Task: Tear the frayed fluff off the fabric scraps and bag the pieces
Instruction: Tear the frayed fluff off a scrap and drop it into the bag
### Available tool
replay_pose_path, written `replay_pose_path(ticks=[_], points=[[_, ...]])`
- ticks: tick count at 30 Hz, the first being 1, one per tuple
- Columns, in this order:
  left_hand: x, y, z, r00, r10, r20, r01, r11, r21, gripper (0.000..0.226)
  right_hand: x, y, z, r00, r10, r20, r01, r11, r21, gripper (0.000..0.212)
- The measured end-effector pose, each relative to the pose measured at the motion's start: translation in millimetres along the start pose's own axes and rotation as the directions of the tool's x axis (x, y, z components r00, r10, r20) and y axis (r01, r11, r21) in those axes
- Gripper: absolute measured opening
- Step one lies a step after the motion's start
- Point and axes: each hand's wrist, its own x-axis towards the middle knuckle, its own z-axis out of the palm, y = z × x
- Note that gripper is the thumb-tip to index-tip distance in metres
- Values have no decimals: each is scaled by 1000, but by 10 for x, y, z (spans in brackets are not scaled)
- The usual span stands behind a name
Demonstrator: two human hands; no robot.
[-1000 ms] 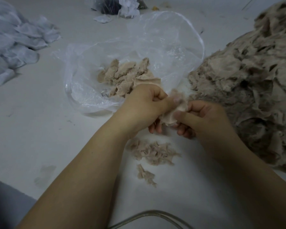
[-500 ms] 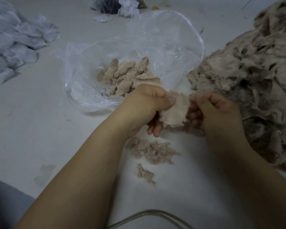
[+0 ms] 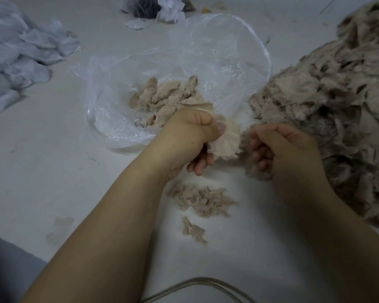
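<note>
While left hand (image 3: 190, 136) grips scrap (image 3: 225, 142), right hand (image 3: 287, 154) curled

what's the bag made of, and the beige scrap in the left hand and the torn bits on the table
Bag: thin clear plastic film, by its glossy crinkles and see-through walls.
Beige scrap, pinched in the left hand: soft matte cloth, perhaps a thin woven or nonwoven; it folds limply.
Torn bits: loose fuzzy fibre, wispy and ragged at the edges, probably the same cloth's fray.

head cam | worn, faces forward-down | close over white table (image 3: 53, 171)
</note>
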Motion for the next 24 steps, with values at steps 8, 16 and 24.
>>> replay_pose_path(ticks=[8,16,24], points=[[21,-14,-1,999,18,-44,-15,998,59,38,-110,-39,65,957,100,273,2,937,-350,30],[-44,-19,39,958,-119,261,69,979,193,26,-81,35,51,965,-116,236,143,985,-100,7],[-19,5,-30,978,-66,199,53,996,68,29,29,83,-15,990,-108,-93,95,987,-128,16]])
